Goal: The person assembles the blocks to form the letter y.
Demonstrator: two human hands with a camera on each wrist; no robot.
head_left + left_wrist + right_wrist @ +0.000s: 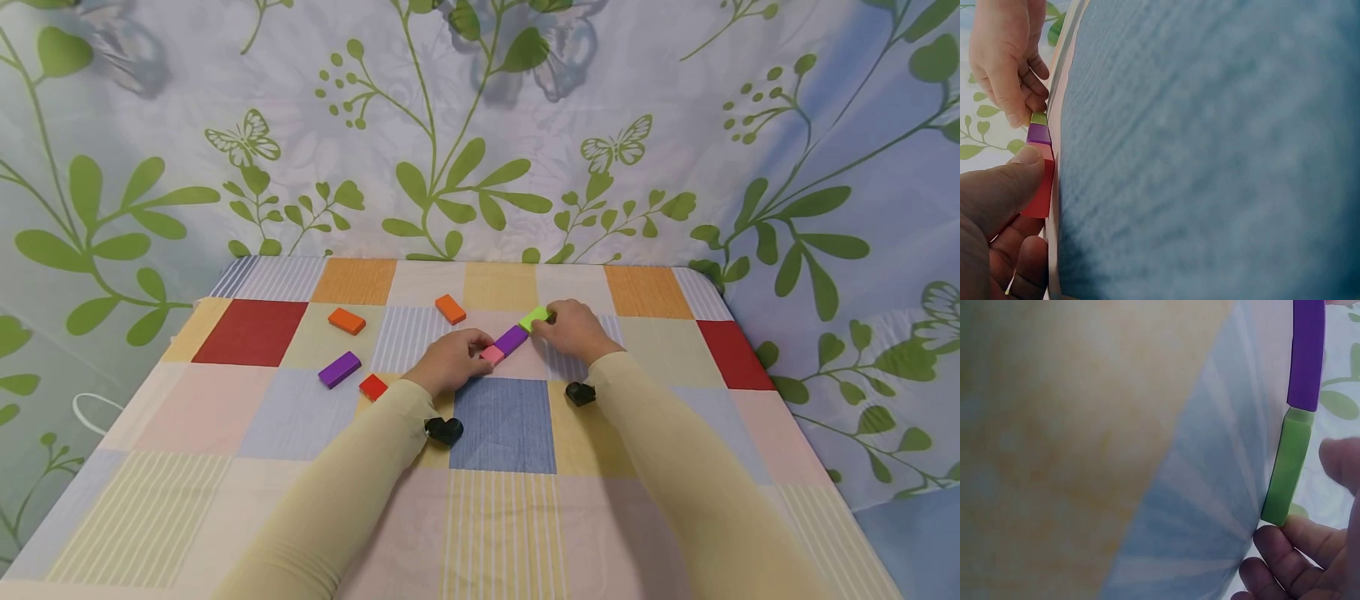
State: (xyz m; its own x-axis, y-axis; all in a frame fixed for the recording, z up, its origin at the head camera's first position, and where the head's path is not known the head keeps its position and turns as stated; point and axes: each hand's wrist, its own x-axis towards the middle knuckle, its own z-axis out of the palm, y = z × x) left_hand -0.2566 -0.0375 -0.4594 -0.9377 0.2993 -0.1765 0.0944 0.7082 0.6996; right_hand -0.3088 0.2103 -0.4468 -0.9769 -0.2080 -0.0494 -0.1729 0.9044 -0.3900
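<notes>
Pink block [492, 356], purple block [512, 340] and green block [536, 319] lie end to end in a slanting row on the patchwork cloth. My left hand [448, 362] pinches the pink block at the row's near end; in the left wrist view its thumb [1025, 156] lies on the block, fingers beyond. At the far end is my right hand [573, 329]. The right wrist view shows its fingertips [1272, 537] against the end of the green block, while the thumb [1341, 459] stands off to the side.
Left of the row lie two orange blocks, one nearer [451, 309] and one farther [347, 321], plus a purple block [340, 370] and a red block [372, 387] close to my left forearm. A leaf-patterned curtain [465, 125] hangs behind the table.
</notes>
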